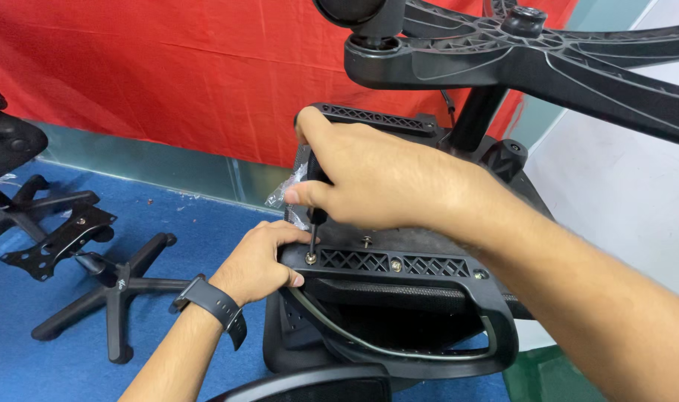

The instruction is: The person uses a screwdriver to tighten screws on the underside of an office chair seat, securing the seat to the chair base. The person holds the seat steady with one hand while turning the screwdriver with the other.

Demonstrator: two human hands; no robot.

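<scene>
My right hand (376, 175) is closed around the black handle of a screwdriver (316, 195), held upright with its tip on a bolt (310, 257) at the left end of a black armrest bracket (399, 262). My left hand (263, 260), a dark watch on its wrist, grips the bracket's left edge right beside that bolt. The bracket belongs to an upturned black office chair (399, 327). Two more bolts (396, 265) sit along the bracket. The chair's star base (533, 52) spreads overhead.
A second black star base with a metal tilt plate (64, 242) lies on the blue floor mat (190, 231) at left. Part of another chair (4, 141) shows at the far left. A red cloth (168, 67) hangs behind. A clear plastic bag (287, 195) lies by the chair.
</scene>
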